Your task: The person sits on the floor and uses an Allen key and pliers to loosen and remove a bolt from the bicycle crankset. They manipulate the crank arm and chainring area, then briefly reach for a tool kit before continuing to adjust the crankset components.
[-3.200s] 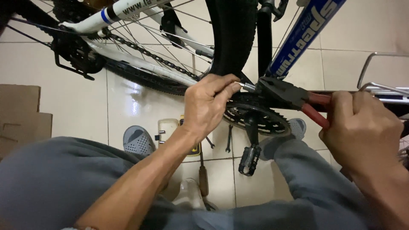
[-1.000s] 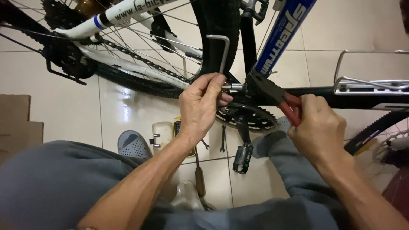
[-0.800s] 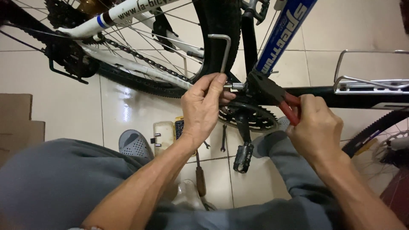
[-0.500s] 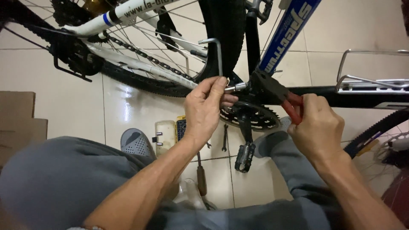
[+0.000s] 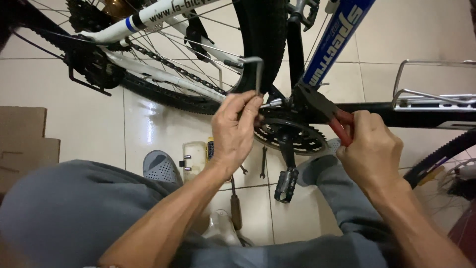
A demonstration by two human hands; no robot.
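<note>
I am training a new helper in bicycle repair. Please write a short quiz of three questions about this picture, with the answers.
1. True or false: the left hand holds an L-shaped hex key.
2. Which tool does the right hand grip? A) hammer B) red-handled pliers C) pump
3. Name the toothed part just below the two tools.

Key:
1. True; its bent end points toward the rear wheel.
2. B; the jaws reach the frame near the crank.
3. The chainring, with the pedal hanging under it.
</note>
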